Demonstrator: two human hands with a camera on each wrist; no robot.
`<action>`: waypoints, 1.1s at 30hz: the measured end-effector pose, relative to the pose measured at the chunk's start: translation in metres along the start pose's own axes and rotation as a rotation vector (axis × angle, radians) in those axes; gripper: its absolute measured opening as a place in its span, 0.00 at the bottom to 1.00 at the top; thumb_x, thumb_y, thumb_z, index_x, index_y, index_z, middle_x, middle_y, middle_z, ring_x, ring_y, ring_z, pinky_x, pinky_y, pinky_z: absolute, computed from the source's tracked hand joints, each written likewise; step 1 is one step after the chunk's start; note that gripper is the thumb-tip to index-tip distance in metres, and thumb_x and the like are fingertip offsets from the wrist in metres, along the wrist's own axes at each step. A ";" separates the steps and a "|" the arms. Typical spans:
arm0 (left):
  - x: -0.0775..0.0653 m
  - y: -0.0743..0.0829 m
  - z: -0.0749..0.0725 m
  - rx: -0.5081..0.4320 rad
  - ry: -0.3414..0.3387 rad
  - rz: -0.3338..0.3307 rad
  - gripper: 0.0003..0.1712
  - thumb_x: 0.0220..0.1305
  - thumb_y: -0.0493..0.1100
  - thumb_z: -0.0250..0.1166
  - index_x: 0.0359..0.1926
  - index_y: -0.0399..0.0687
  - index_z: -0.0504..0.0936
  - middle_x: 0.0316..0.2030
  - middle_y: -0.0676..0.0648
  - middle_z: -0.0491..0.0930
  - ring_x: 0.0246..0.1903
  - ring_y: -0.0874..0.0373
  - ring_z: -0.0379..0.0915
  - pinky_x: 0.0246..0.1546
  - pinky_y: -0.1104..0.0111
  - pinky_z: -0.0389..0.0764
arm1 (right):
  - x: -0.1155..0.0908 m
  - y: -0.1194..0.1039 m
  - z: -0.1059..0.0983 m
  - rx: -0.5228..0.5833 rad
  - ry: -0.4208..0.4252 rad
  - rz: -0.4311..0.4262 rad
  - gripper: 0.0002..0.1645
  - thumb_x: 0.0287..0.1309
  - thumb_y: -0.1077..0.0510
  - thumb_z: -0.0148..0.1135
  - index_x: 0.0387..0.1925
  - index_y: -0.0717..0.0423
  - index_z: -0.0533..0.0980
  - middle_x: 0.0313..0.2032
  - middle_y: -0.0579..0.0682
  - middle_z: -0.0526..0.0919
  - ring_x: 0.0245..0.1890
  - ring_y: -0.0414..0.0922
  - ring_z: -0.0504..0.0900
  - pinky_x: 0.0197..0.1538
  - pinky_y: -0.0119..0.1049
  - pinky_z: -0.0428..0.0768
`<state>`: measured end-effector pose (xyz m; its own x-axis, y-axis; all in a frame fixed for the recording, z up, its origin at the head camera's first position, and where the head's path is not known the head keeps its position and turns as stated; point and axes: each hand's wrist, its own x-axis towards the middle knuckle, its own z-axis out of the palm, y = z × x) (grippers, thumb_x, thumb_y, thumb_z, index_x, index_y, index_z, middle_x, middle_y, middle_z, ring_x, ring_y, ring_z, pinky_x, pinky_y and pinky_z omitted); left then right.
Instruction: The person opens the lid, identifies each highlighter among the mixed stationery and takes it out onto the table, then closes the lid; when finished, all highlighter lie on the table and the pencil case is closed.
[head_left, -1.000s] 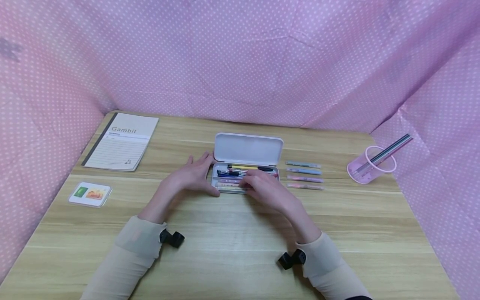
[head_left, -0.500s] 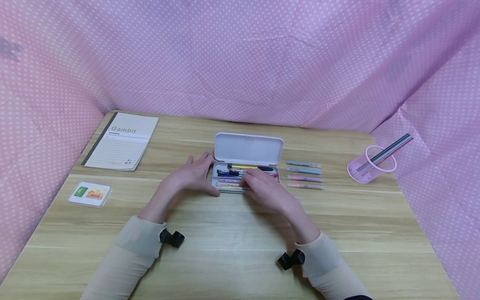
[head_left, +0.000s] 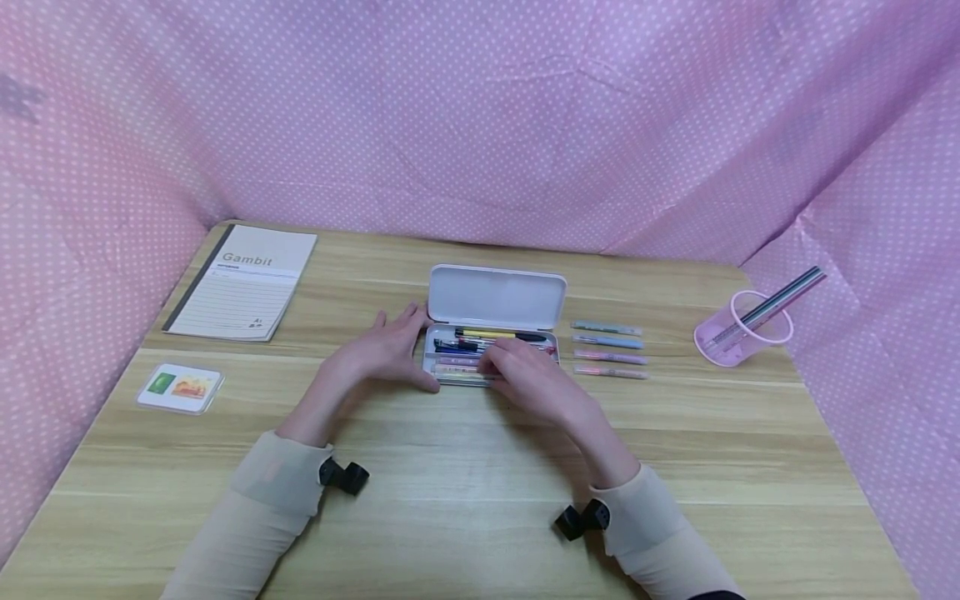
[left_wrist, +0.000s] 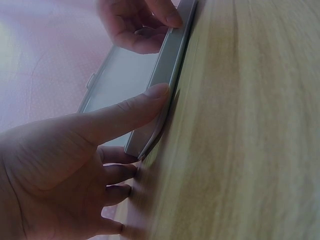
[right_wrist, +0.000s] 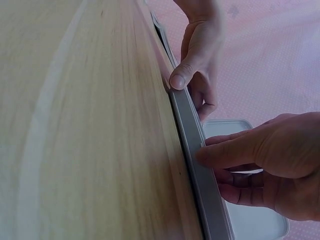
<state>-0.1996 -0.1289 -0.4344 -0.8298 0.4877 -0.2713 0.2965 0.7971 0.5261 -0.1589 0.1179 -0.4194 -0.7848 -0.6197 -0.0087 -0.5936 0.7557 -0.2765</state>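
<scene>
A white pencil case [head_left: 497, 297] lies with its lid up in the middle of the table. Several pens [head_left: 459, 350] fill its tray, among them a yellow and black one [head_left: 487, 334]. My left hand [head_left: 385, 348] grips the case's left end, thumb on the front corner and fingers round the side. In the left wrist view that thumb [left_wrist: 150, 97] lies against the front wall. My right hand [head_left: 528, 379] bends over the front rim. Its thumb [right_wrist: 212, 155] presses the outer front wall, with the fingers curled inside; whether they touch a pen is hidden.
Several pastel pens [head_left: 609, 359] lie in a row right of the case. A pink pen cup [head_left: 723, 340] holding dark sticks leans at far right. A notebook [head_left: 243, 287] and a clear-edged card box [head_left: 180, 388] lie at left. Pink dotted cloth [head_left: 480, 150] surrounds the table.
</scene>
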 end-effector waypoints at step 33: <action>-0.001 0.001 -0.001 -0.006 0.000 -0.008 0.58 0.35 0.63 0.76 0.65 0.49 0.57 0.74 0.35 0.40 0.75 0.43 0.31 0.71 0.40 0.31 | -0.005 -0.007 -0.008 -0.092 0.056 0.051 0.06 0.56 0.58 0.64 0.36 0.46 0.81 0.37 0.42 0.84 0.33 0.39 0.78 0.39 0.33 0.79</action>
<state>-0.1987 -0.1287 -0.4329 -0.8319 0.4815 -0.2757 0.2872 0.7989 0.5285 -0.1519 0.1172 -0.4099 -0.8217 -0.5688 0.0339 -0.5643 0.8040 -0.1873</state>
